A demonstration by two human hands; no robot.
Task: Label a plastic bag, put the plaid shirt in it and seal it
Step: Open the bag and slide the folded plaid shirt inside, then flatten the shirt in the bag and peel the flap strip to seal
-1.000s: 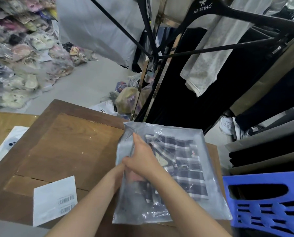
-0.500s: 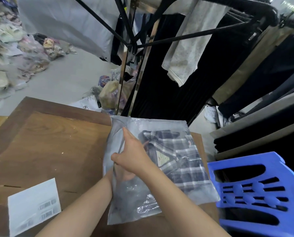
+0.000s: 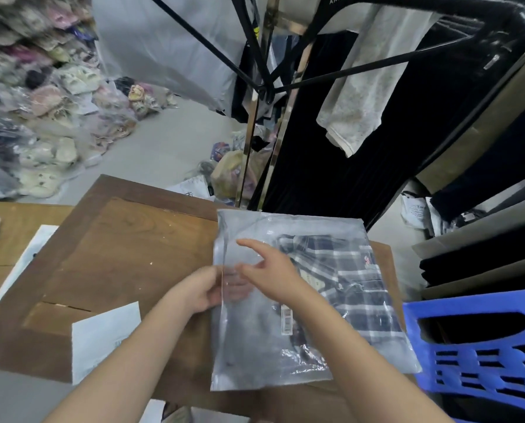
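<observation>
over the plastic bag (image 3: 285, 346), right hand (image 3: 270, 274) splayed, left hand (image 3: 200, 288) pinching edge

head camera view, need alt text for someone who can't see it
Two bare hands, left hand and right hand, work at the left edge of a clear plastic bag holding a folded plaid shirt on a brown table.
</observation>
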